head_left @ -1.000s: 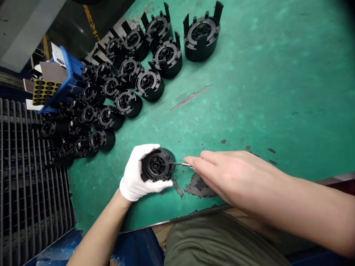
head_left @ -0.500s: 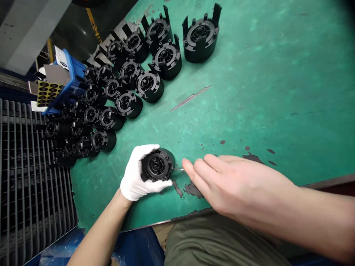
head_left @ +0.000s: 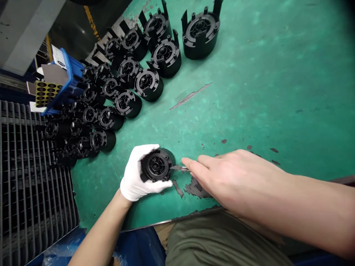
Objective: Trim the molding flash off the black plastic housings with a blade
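My left hand [head_left: 136, 173], in a white glove, is closed round a black round plastic part [head_left: 156, 166] and holds it just above the green table mat [head_left: 249, 92]. My bare right hand [head_left: 227, 177] pinches a thin metal blade [head_left: 179, 168]. The blade's tip touches the right edge of the black part. The part's ribbed face with a central hole is turned up toward me.
Several like black parts [head_left: 133, 74] stand in rows at the upper left of the mat, one larger [head_left: 200, 31] at the top. A blue holder with a yellow label sheet [head_left: 52, 87] sits left of them. A dark slatted rack [head_left: 30, 177] fills the left edge.
My right hand drew back slightly from the part, then came forward again, so the blade tip now meets the part's edge. My left hand has kept still.
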Action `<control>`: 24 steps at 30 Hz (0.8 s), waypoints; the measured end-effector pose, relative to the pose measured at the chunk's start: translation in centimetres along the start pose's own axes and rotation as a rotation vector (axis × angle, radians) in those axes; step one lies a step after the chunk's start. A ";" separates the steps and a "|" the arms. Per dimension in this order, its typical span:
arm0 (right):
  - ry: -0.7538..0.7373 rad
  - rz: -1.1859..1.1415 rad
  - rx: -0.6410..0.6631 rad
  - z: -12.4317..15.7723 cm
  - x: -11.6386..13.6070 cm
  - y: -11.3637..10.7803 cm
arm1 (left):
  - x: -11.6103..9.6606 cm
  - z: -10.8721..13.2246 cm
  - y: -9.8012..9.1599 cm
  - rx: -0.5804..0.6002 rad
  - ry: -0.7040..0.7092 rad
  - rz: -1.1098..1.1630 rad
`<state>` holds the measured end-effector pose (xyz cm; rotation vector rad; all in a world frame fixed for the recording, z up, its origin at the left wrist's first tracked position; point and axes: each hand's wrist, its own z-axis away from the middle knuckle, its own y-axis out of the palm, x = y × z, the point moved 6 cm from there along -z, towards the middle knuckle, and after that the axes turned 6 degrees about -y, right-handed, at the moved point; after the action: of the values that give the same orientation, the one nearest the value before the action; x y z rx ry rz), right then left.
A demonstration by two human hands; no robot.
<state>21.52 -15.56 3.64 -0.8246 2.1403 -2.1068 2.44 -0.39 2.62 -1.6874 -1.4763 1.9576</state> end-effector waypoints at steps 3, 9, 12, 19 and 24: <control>-0.005 0.036 0.004 -0.2 0.1 0.1 | 0.0 0.0 0.0 -0.002 -0.002 -0.019; -0.030 0.063 0.028 -0.6 0.1 -0.3 | -0.1 -0.1 0.0 -0.007 0.000 0.003; -0.024 0.084 -0.016 -0.7 0.4 -1.0 | -0.1 -0.1 0.0 -0.007 -0.004 -0.001; 0.059 0.157 -0.077 -0.8 1.9 -2.1 | -0.2 -0.1 0.1 -0.023 -0.015 0.001; 0.072 0.101 0.017 -1.0 1.8 -1.5 | -0.1 -0.2 0.1 -0.019 -0.027 -0.013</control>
<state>20.10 -15.24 5.71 -0.6333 2.1457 -2.1329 2.62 -0.40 2.66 -1.6613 -1.5162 1.9733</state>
